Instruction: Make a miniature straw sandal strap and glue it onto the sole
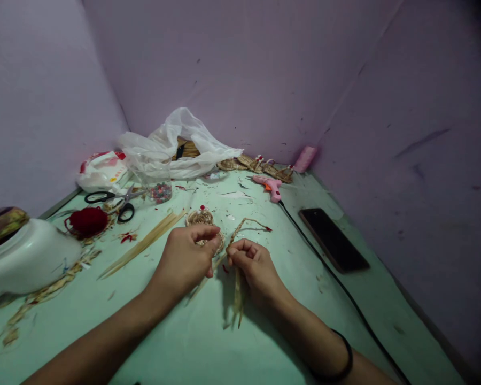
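Observation:
My right hand (250, 262) is closed in a pinch on a thin braided straw cord (237, 230). The cord bends up and to the right, ending in a small red tip, and its loose straw strands (238, 299) hang below my fingers. Just left of it is my left hand (190, 254), fingers bent and apart, with nothing visible between thumb and forefinger. Behind the left fingers lies a round woven straw piece (200, 216) with a red bead at its top, partly hidden. A bundle of flat straw strips (146, 243) rests to the left.
A pink glue gun (270, 187) with a black cord and a dark phone (333, 239) lie right. Black-handled scissors (122, 203), red yarn (88, 221), a clear cup of beads (160, 184) and a white container (32, 259) stand left. A plastic bag (184, 133) is behind.

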`<state>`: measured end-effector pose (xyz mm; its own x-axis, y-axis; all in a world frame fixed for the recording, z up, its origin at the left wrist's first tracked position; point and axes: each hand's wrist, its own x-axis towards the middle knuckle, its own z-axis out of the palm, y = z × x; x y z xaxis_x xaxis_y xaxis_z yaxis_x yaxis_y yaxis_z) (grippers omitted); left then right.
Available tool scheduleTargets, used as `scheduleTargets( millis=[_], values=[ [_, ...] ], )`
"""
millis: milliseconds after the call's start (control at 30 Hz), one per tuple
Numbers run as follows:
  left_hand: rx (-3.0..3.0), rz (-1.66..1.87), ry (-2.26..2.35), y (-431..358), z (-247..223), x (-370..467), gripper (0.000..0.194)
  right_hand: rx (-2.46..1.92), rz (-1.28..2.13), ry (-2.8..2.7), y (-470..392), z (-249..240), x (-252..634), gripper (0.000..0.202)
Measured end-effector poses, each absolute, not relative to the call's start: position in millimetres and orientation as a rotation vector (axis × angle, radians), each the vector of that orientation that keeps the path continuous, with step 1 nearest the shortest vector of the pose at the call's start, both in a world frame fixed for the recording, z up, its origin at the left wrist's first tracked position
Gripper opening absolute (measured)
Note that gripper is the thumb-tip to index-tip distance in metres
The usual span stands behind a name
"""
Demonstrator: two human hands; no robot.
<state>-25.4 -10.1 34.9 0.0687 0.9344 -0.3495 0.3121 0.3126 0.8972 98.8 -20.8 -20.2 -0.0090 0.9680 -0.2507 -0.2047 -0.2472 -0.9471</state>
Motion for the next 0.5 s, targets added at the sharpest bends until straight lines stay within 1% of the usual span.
scheduleTargets(
  millis=[33, 67, 167, 200, 267, 500],
  values=[
    [1.117, 0.665, 1.448, -7.0, 36.0, -25.8, 0.03, -1.248, 1.481, -0.948, -21.7, -19.8, 98.1, 0.012],
    [1.07, 0.622, 1.412, -4.3, 35.3, -26.2, 0.03, -1.247, 1.487, -0.978, -22.5, -19.6, 97.6, 0.013],
    [1.0, 0.536, 1.278, 1.9, 27.4, -28.6, 0.012, -1.215, 1.504, -1.029, -23.3, -19.1, 97.4, 0.014],
    [0.987, 0.513, 1.241, 3.7, 24.1, -30.1, 0.01, -1.203, 1.515, -1.035, -23.1, -18.8, 97.8, 0.014],
    [0.973, 0.465, 1.18, 7.1, 18.7, -33.7, 0.014, -1.19, 1.538, -1.044, -22.0, -18.0, 98.7, 0.012],
    [1.014, 0.37, 1.151, 12.6, 11.7, -39.0, 0.014, -1.248, 1.499, -1.102, -20.2, -16.8, 99.5, 0.008]
  ],
)
